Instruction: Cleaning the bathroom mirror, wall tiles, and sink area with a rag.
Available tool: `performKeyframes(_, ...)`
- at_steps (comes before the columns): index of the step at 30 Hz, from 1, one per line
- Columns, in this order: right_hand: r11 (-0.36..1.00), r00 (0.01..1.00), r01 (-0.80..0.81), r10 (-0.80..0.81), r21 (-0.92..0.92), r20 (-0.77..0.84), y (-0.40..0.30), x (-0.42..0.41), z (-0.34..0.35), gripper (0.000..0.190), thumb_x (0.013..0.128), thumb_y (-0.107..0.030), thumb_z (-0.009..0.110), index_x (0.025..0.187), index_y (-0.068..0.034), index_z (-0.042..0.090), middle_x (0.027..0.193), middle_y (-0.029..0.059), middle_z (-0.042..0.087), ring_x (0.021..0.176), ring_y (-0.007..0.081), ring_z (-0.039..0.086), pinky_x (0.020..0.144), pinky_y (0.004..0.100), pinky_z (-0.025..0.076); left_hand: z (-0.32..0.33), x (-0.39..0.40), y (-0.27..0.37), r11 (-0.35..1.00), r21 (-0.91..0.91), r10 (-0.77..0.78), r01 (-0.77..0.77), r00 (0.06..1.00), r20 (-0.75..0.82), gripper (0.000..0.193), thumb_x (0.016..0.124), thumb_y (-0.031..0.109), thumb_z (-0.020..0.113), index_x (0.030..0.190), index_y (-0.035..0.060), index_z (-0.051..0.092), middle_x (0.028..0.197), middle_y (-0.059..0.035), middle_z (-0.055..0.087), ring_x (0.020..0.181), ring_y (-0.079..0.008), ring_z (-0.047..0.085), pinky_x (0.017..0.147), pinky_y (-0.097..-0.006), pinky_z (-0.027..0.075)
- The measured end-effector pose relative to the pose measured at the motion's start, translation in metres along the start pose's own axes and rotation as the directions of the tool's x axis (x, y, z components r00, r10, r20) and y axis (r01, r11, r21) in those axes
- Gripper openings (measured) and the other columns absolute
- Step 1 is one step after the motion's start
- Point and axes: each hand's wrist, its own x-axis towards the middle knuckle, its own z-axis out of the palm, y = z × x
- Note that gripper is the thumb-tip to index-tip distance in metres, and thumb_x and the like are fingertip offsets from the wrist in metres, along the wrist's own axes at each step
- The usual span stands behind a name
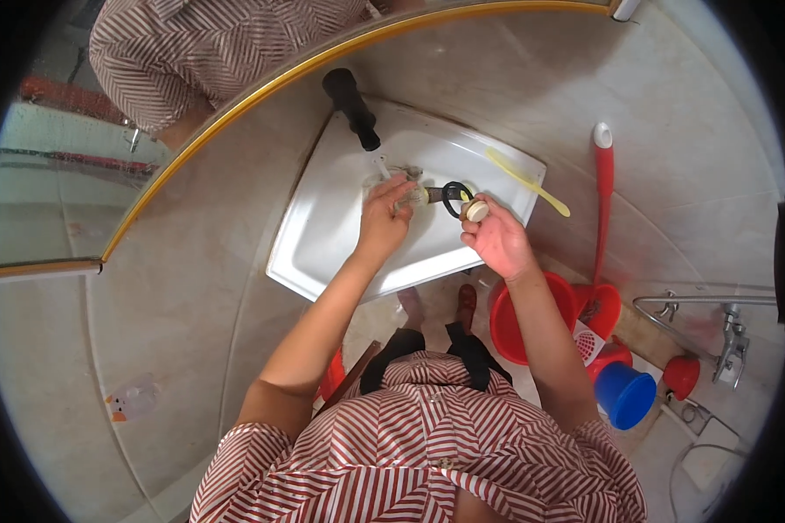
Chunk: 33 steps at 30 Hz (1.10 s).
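Water runs from a black faucet [352,108] into a white corner sink [320,242]. My left hand [387,216] is under the stream, its fingers over a clear wet object in the basin that I cannot make out well; whether it grips it cannot be told. My right hand [497,238] holds a small round cream-coloured cap [477,211] between thumb and fingers. A black ring-shaped loop [450,200] stands up beside the cap. Behind the loop lies a dark tubular part [438,195] with yellow-green ends. A pale yellow brush [527,182] lies over the sink's right rim.
A gold-edged mirror [261,91] curves above the sink. Right of it, a red long-handled brush [603,196] leans on the wall. Red basins [505,320] and a blue bucket [625,395] stand below at the right, near a wall-mounted shower mixer [732,343].
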Motion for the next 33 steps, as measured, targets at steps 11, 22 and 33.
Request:
performKeyframes(11,0.943,0.975,-0.106,0.037,-0.315,-0.217,0.035,0.067,0.039,0.022,0.093,-0.019,0.050,0.110,-0.005,0.053,0.097,0.0059,0.058,0.072,0.0126,0.054,0.068,0.0273,0.047,-0.012,0.007,-0.002,0.084,-0.807,-0.523,0.585,0.715,0.464,0.025,0.091,0.017,0.052,0.111,0.0027,0.057,0.087,-0.0049,0.061,0.082,-0.0140,0.060,0.071,-0.0257,0.053)
performKeyframes(22,0.261,0.882,0.206,-0.466,-0.943,0.064,0.075,0.141,0.027,0.017,0.084,-0.013,0.059,0.096,-0.003,0.053,0.087,0.0119,0.060,0.079,0.0247,0.060,0.067,0.0347,0.047,-0.004,0.018,-0.030,-0.228,-0.836,-0.537,0.500,0.652,0.536,0.030,0.096,0.034,0.041,0.092,0.0069,0.056,0.080,-0.0036,0.057,0.079,-0.0160,0.060,0.073,-0.0320,0.050)
performKeyframes(33,-0.410,0.790,0.101,-0.521,-0.907,0.323,0.059,0.126,0.039,0.019,0.082,-0.020,0.057,0.094,-0.005,0.054,0.079,0.0156,0.061,0.076,0.0362,0.058,0.064,0.0448,0.047,0.005,0.029,-0.031,-0.707,-0.656,-0.182,0.263,0.829,0.529,0.030,0.098,0.030,0.035,0.115,0.0088,0.049,0.111,-0.0091,0.057,0.102,-0.0244,0.056,0.091,-0.0395,0.044)
